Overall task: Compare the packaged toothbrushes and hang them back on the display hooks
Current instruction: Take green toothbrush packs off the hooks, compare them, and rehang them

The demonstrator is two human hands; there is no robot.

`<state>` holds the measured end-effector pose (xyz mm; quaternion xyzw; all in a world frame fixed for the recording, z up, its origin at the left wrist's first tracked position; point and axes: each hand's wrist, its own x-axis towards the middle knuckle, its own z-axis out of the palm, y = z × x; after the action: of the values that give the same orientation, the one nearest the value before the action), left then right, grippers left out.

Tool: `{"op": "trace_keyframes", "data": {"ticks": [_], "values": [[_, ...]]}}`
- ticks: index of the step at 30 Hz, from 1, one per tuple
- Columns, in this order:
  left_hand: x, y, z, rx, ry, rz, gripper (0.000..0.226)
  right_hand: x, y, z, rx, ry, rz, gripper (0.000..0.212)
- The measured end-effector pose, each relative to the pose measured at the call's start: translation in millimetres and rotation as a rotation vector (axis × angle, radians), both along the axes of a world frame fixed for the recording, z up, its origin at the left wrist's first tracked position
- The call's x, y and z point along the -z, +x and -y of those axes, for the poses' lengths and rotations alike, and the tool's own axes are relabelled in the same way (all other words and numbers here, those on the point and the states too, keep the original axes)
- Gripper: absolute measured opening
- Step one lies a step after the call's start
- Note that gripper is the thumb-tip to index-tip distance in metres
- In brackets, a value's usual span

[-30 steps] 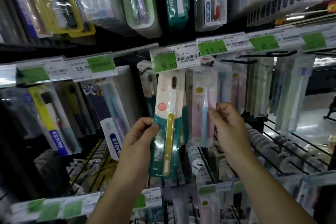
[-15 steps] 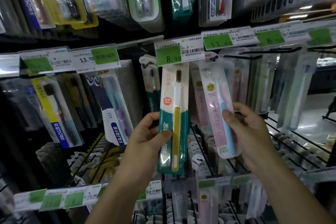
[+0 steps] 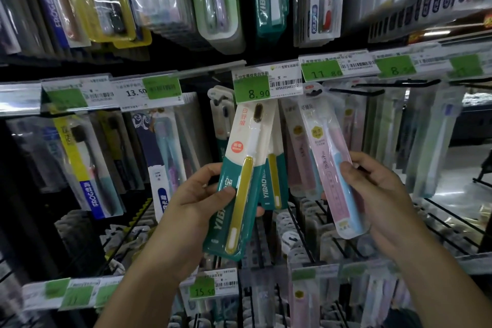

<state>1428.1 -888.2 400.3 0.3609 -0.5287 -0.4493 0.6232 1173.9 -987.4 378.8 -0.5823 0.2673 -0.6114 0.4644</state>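
Observation:
My left hand point(image 3: 197, 194) grips a teal-and-cream pack with a yellow-handled toothbrush point(image 3: 239, 184), tilted with its top leaning right, below the 8.90 price tag point(image 3: 253, 90). My right hand point(image 3: 378, 189) holds a pink pack with a light blue toothbrush point(image 3: 332, 168), tilted the other way, its top near the 11.80 tag point(image 3: 322, 72). Both packs are off the hooks, side by side in front of the display. Another teal pack point(image 3: 274, 181) hangs behind the one in my left hand. A black display hook point(image 3: 394, 84) juts out at upper right.
Rows of packaged toothbrushes hang above point(image 3: 218, 0), to the left point(image 3: 87, 162) and to the right point(image 3: 431, 141). Wire shelf dividers point(image 3: 300, 234) with more stock lie below. A lower price rail point(image 3: 205, 290) runs across the bottom.
My right hand has pulled the pink pack off its hook and out toward me. My left hand has tilted the teal pack and drawn it down. The view has moved closer.

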Motion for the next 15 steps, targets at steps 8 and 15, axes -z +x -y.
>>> {"op": "trace_keyframes", "data": {"ticks": [8, 15], "values": [[9.4, -44.6, -0.4, -0.178, -0.045, 0.238, 0.024, -3.1, 2.2, -3.5, 0.057, -0.019, -0.027, 0.022], [7.9, -63.2, -4.0, -0.198, -0.079, 0.251, 0.020, -4.1, 1.6, -5.1, 0.070, -0.039, -0.041, 0.018]]}}
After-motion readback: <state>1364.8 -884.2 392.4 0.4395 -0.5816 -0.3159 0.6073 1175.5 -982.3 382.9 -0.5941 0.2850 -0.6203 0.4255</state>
